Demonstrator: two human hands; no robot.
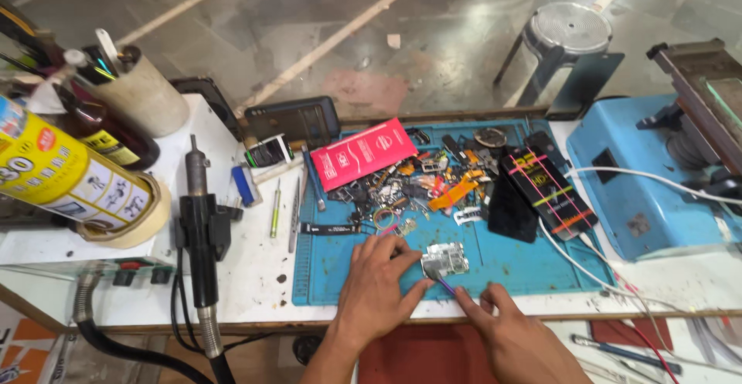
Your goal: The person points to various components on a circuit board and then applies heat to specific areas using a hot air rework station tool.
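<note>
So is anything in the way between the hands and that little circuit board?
Nothing visible. The left hand rests right beside the circuit board on the blue mat, and the right hand touches it with a thin tool.

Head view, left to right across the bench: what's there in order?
Yellow spray can → black hot-air handle → blue lighter → red packet → left hand → circuit board → right hand → black phone with coloured bands → blue machine.

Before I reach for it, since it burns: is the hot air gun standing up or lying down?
Lying down: the hot air gun lies flat on the white bench.
</note>
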